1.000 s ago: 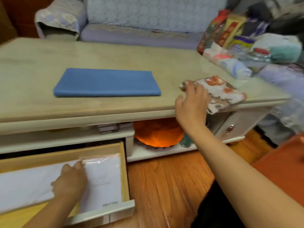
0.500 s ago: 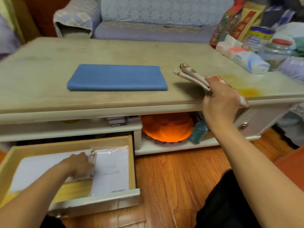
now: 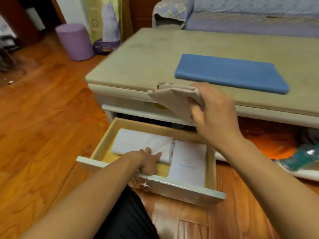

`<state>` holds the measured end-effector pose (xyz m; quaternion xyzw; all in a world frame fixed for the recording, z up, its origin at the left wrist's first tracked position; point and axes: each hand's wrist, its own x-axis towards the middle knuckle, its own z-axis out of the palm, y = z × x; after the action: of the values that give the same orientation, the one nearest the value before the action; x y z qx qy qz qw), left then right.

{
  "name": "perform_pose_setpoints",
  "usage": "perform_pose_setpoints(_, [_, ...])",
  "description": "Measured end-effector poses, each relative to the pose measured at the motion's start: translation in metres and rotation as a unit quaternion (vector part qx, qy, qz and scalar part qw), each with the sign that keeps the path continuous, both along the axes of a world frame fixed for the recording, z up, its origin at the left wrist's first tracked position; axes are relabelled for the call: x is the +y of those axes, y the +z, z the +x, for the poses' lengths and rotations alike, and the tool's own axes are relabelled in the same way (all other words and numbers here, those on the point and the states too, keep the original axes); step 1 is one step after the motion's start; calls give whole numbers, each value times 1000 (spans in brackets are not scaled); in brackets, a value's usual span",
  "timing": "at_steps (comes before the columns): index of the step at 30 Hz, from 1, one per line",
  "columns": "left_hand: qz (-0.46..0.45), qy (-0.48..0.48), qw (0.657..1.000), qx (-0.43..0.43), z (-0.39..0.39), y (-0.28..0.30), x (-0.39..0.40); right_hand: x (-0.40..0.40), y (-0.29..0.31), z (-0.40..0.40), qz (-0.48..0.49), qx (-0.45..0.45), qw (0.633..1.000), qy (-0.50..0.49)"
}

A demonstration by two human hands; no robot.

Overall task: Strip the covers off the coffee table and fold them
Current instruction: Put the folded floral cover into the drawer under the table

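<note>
Head view: R hand gripping folded beige patterned cover, fingers curled round its right end, held in air just in front of desk front edge, above open drawer. Cover tilted, pale underside showing, bit of orange print at left corner. L hand down inside drawer, fingers fairly straight, resting on folded white cloth; not gripping anything as far as visible. White paper packet in clear plastic lying in drawer just right of white cloth, touching it. Folded blue cover flat on desk top, well behind R hand, apart from beige cover. Orange item on lower shelf under desk, right side, w/ teal bottle near it, blurred. Purple stool on wood floor to left. Sofa behind desk.
</note>
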<state>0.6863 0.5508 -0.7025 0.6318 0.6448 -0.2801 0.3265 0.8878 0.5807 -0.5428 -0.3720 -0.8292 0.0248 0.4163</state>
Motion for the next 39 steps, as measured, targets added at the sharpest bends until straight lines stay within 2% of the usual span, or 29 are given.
perform_pose_setpoints(3, [8,27,997,-78,-31,13,-8,-4,30,-10,-25,-35,999,22])
perform_pose_setpoints(5, [34,68,990,-116,-54,14,-14,-3,56,-12,-59,-109,991,55])
perform_pose_setpoints(7, [77,109,979,-153,-69,10,-16,10,70,-19,-110,-209,968,86])
perform_pose_setpoints(9, [87,174,958,-210,-77,3,-15,33,57,-40,-165,-315,928,113])
perform_pose_setpoints(11, [94,279,920,-259,-84,-2,-13,60,23,-66,-278,-372,875,138])
perform_pose_setpoints(14, [102,436,821,-354,-87,-5,-12,92,-49,-92,-467,-381,783,155])
perform_pose_setpoints(15, [103,459,802,-367,-86,-5,-10,99,-69,-97,-490,-381,770,148])
perform_pose_setpoints(17, [103,456,793,-391,-79,-5,-8,105,-103,-105,-490,-384,771,135])
perform_pose_setpoints(18, [97,436,804,-393,-72,1,-10,107,-116,-109,-472,-383,783,130])
perform_pose_setpoints(20, [59,370,850,-372,-59,1,-6,104,-136,-115,-427,-330,836,103])
perform_pose_setpoints(21, [50,331,884,-326,-54,0,-4,99,-144,-115,-421,-259,865,83])
perform_pose_setpoints(23, [91,263,945,-172,-47,-4,2,80,-155,-107,-408,-126,904,39])
perform_pose_setpoints(24, [105,262,949,-143,-43,-3,4,69,-161,-98,-381,-97,919,7])
perform_pose_setpoints(25, [116,278,942,-150,-39,-3,6,59,-169,-83,-354,-86,931,-33])
perform_pose_setpoints(27, [118,383,882,-247,-40,-1,12,43,-185,-48,-347,-95,927,-110])
perform_pose_setpoints(28, [131,422,853,-277,-43,0,15,36,-192,-29,-359,-120,916,-134])
perform_pose_setpoints(29, [147,444,840,-275,-49,0,18,31,-198,-15,-365,-153,907,-142])
perform_pose_setpoints(30, [153,446,849,-237,-55,-5,24,27,-203,-7,-357,-184,906,-138])
perform_pose_setpoints(31, [145,429,875,-171,-59,-11,26,25,-206,-6,-335,-202,912,-121])
perform_pose_setpoints(33, [124,335,934,-10,-55,-20,20,23,-205,-20,-300,-229,923,-73])
perform_pose_setpoints(34, [102,284,952,47,-49,-21,14,23,-204,-30,-298,-253,919,-51])
perform_pose_setpoints(37, [91,181,970,135,-38,-25,10,19,-211,-53,-307,-356,883,-16])
perform_pose_setpoints(39, [153,134,964,173,-38,-24,14,20,-222,-51,-314,-383,869,-8])
